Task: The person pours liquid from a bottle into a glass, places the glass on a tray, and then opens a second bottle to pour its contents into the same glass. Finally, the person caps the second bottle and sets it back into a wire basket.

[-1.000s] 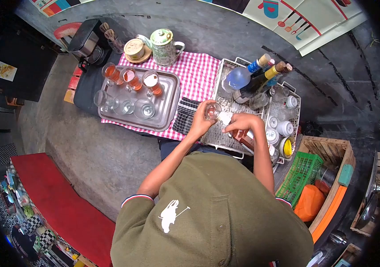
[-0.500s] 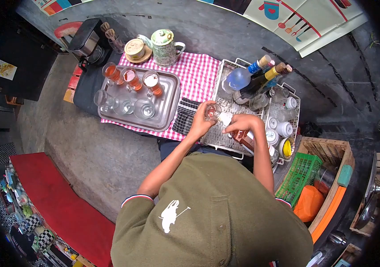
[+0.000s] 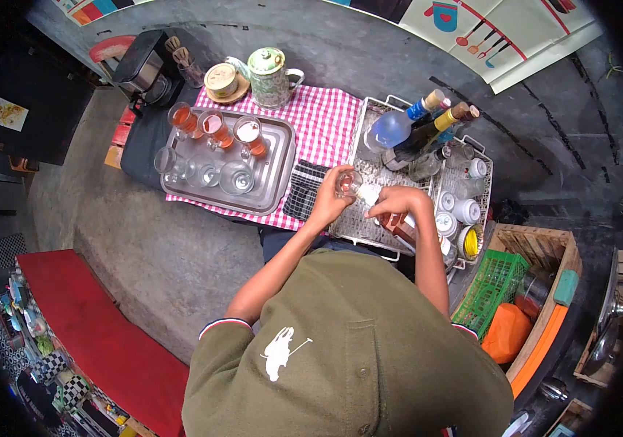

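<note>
Above the white wire rack (image 3: pixel 362 149), my left hand (image 3: pixel 330 198) is closed around a small clear glass (image 3: pixel 348 183) with something reddish in it. My right hand (image 3: pixel 408 202) grips a bottle of reddish-brown liquid (image 3: pixel 397 226), tilted with its white neck (image 3: pixel 370 193) at the rim of the glass. To the left, a metal tray (image 3: pixel 279 164) holds glasses with red drink, such as one (image 3: pixel 251 136), in the back row and clear glasses, such as one (image 3: pixel 236 178), in front. A dark checked cloth (image 3: pixel 304 191) lies between tray and rack.
Tall bottles (image 3: pixel 392 130) and white-lidded jars (image 3: pixel 466 211) stand on the racks at the right. A patterned teapot (image 3: pixel 267 76) and a coffee machine (image 3: pixel 147 69) are at the back left. A wooden crate (image 3: pixel 570 255) with a green basket (image 3: pixel 486 288) sits lower right.
</note>
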A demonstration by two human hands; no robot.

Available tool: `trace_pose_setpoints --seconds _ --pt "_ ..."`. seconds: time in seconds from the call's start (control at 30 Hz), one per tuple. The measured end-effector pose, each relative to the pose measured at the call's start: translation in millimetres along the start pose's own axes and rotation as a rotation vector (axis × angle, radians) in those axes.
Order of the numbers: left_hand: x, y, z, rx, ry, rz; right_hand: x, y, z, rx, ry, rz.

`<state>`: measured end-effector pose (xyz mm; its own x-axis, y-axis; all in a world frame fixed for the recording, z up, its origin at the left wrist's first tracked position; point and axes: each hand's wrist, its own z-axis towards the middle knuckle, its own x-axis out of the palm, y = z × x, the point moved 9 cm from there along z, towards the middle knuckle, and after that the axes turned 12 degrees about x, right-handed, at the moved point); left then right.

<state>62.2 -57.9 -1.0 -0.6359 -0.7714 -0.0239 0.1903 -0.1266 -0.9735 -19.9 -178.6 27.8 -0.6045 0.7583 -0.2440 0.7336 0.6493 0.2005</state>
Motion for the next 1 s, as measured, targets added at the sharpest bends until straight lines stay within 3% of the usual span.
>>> trace_pose_setpoints --seconds 1.0 --pt "-1 8 -2 0.016 -0.015 -0.008 0 -3 12 0.051 -0.043 -0.061"
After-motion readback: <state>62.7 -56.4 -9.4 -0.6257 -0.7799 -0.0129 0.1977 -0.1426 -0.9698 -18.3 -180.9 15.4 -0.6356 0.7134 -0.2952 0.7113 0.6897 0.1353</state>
